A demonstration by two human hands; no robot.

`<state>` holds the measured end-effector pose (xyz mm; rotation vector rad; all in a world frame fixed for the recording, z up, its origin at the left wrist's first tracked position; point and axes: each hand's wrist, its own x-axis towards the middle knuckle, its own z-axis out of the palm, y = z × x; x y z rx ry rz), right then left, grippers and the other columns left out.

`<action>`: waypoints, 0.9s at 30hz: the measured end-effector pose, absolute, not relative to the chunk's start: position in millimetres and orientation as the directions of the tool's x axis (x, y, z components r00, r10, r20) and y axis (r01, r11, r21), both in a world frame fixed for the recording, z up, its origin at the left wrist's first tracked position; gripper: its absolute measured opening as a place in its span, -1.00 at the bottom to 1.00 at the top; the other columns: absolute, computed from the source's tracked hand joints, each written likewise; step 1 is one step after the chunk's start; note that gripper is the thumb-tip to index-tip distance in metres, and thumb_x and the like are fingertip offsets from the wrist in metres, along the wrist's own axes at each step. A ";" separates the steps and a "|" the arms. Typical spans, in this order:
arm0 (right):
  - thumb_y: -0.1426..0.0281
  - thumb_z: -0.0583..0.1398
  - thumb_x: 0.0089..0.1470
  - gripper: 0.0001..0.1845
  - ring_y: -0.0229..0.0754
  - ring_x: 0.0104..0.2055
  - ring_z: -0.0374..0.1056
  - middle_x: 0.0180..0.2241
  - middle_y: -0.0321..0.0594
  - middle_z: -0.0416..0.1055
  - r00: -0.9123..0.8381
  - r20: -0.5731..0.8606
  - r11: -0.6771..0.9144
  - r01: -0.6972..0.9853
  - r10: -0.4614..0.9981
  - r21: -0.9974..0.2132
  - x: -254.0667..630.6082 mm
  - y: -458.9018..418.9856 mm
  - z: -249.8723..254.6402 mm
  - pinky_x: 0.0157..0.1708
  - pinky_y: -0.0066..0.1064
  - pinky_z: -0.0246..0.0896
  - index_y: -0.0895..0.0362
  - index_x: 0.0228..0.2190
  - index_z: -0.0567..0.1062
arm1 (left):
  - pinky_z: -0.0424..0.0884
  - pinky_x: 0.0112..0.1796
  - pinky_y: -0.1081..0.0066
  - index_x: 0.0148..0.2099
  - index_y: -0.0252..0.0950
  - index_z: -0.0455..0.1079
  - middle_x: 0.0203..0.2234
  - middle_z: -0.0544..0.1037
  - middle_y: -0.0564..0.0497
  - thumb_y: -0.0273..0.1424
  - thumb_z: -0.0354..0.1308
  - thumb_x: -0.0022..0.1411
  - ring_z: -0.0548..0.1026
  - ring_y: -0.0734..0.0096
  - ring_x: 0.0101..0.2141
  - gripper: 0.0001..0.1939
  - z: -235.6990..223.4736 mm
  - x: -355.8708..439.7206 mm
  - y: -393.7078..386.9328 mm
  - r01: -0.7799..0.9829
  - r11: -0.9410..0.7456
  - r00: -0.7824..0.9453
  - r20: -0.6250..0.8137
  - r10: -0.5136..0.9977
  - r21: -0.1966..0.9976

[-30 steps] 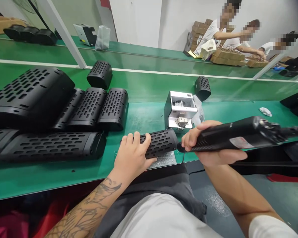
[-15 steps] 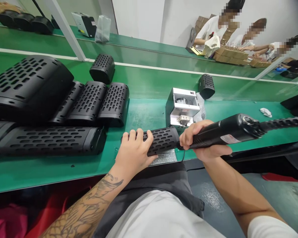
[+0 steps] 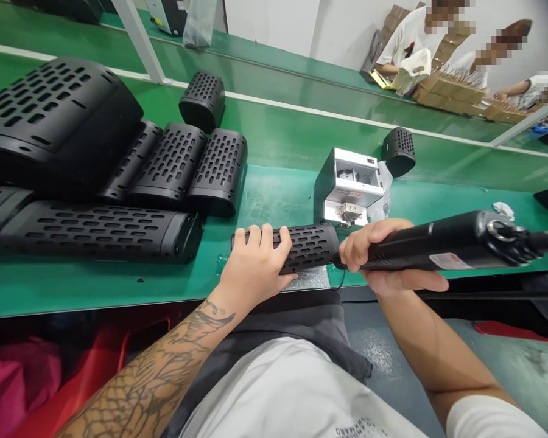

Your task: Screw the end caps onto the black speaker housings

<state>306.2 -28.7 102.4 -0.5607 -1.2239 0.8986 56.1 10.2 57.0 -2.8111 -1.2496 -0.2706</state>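
Note:
My left hand (image 3: pixel 257 261) is wrapped over the left part of a black perforated housing (image 3: pixel 313 246), which lies on its side near the bench's front edge. In my right hand (image 3: pixel 377 252) is a black electric screwdriver (image 3: pixel 433 240), held almost level, its cable leaving on the right. The screwdriver's front end is at the housing's right end; my fingers hide the tip, so I cannot tell whether it touches a screw. Under the housing lies a shiny, textured sheet (image 3: pixel 314 278). Just behind stands a silver and grey screw feeder (image 3: pixel 351 188).
Several black perforated housings (image 3: pixel 219 170) crowd the left of the green bench (image 3: pixel 274 188). Another housing (image 3: pixel 399 151) stands behind the screw feeder, near a clear plastic bag (image 3: pixel 383 188). A crumpled white scrap (image 3: pixel 503 210) lies at right. Across the partition, people work beside cardboard boxes (image 3: pixel 452 91).
The camera view has shifted, so the bench items sit differently in the picture. Both hands keep their holds, and the screwdriver stays at the housing's right end.

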 end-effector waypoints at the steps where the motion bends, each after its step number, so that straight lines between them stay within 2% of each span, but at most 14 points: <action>1: -0.52 0.47 0.20 -0.19 -0.19 -0.69 0.36 -0.58 -0.33 0.54 0.085 0.563 0.561 -0.283 0.822 -0.778 305.4 -27.5 101.3 -0.63 -0.36 0.38 -0.04 -0.13 0.85 | 0.53 0.14 -0.30 0.56 -0.42 0.58 0.23 0.71 -0.62 0.01 0.56 0.45 0.68 -0.61 0.13 -0.14 55.8 55.9 10.1 0.740 -0.672 0.657 0.193 0.729 0.020; 6: -0.54 0.49 0.14 -0.16 -0.25 -0.77 0.24 -0.63 -0.38 0.50 0.124 0.619 0.623 -0.309 0.775 -0.718 302.4 -18.1 90.7 -0.71 -0.38 0.25 -0.04 -0.14 0.85 | 0.54 0.11 -0.25 0.54 -0.45 0.61 0.18 0.73 -0.62 0.00 0.61 0.39 0.69 -0.60 0.10 -0.11 50.5 56.1 9.4 0.738 -0.674 0.660 0.250 0.708 -0.042; 11: -0.45 0.58 0.13 -0.24 -0.16 -0.73 0.37 -0.57 -0.35 0.60 0.056 0.570 0.563 -0.262 0.820 -0.784 308.8 -26.3 95.1 -0.65 -0.30 0.41 -0.04 -0.13 0.85 | 0.59 0.10 -0.24 0.49 -0.40 0.65 0.15 0.75 -0.55 -0.01 0.68 0.33 0.70 -0.51 0.06 -0.13 48.8 51.8 3.6 0.736 -0.671 0.661 0.299 0.688 -0.084; 13: -0.50 0.50 0.20 -0.19 -0.14 -0.71 0.39 -0.56 -0.33 0.61 0.082 0.553 0.553 -0.262 0.829 -0.791 316.5 -28.2 104.3 -0.64 -0.28 0.42 -0.02 -0.10 0.83 | 0.62 0.07 -0.21 0.47 -0.41 0.67 0.07 0.76 -0.50 0.01 0.72 0.30 0.70 -0.45 0.01 -0.11 48.0 47.3 -0.4 0.729 -0.676 0.667 0.325 0.670 -0.102; 15: -0.59 0.32 0.29 -0.10 -0.14 -0.71 0.36 -0.56 -0.33 0.57 0.143 0.576 0.592 -0.276 0.805 -0.757 327.8 -20.9 114.6 -0.66 -0.27 0.39 -0.03 -0.05 0.82 | 0.66 0.04 -0.21 0.45 -0.46 0.67 0.03 0.76 -0.48 0.02 0.75 0.26 0.71 -0.43 -0.02 -0.07 45.7 41.7 -3.7 0.723 -0.684 0.666 0.365 0.650 -0.102; 17: -0.61 0.27 0.31 -0.08 -0.15 -0.72 0.34 -0.57 -0.36 0.53 0.250 0.631 0.678 -0.216 0.734 -0.703 341.3 -2.4 122.2 -0.67 -0.29 0.35 -0.04 -0.03 0.80 | 0.69 0.06 -0.24 0.47 -0.50 0.64 0.09 0.76 -0.52 -0.02 0.76 0.25 0.72 -0.47 0.00 -0.04 41.8 35.3 -4.9 0.718 -0.690 0.659 0.403 0.635 -0.087; 19: -0.58 0.38 0.23 -0.12 -0.18 -0.70 0.35 -0.58 -0.41 0.50 0.390 0.662 0.732 -0.048 0.640 -0.679 353.8 22.7 123.6 -0.66 -0.34 0.35 -0.04 -0.06 0.76 | 0.70 0.11 -0.29 0.54 -0.47 0.58 0.24 0.73 -0.56 -0.06 0.72 0.31 0.73 -0.54 0.10 -0.05 37.0 27.7 -3.7 0.701 -0.711 0.657 0.435 0.616 -0.052; 21: -0.58 0.44 0.14 -0.11 -0.21 -0.70 0.36 -0.59 -0.45 0.48 0.486 0.650 0.707 0.090 0.583 -0.701 362.3 45.9 117.6 -0.65 -0.37 0.34 -0.02 -0.12 0.69 | 0.69 0.20 -0.34 0.61 -0.39 0.48 0.38 0.67 -0.56 -0.09 0.62 0.43 0.72 -0.56 0.22 -0.10 31.8 18.2 -0.9 0.646 -0.763 0.668 0.473 0.574 0.014; 24: -0.61 0.41 0.13 -0.10 -0.21 -0.71 0.36 -0.61 -0.45 0.47 0.498 0.614 0.644 0.136 0.612 -0.753 365.4 63.2 100.2 -0.66 -0.37 0.34 -0.01 -0.20 0.62 | 0.61 0.42 -0.40 0.72 -0.21 0.34 0.55 0.55 -0.47 -0.19 0.46 0.59 0.64 -0.50 0.43 -0.18 22.0 -0.3 2.4 0.536 -0.829 0.648 0.553 0.524 0.157; 27: -0.59 0.44 0.12 -0.11 -0.19 -0.72 0.36 -0.63 -0.43 0.48 0.468 0.599 0.618 0.132 0.650 -0.775 361.6 58.9 86.1 -0.67 -0.36 0.33 0.00 -0.22 0.62 | 0.57 0.51 -0.38 0.81 -0.05 0.22 0.66 0.43 -0.38 -0.22 0.41 0.65 0.53 -0.42 0.58 -0.15 6.1 -19.8 1.2 0.492 -0.797 0.535 0.600 0.595 0.351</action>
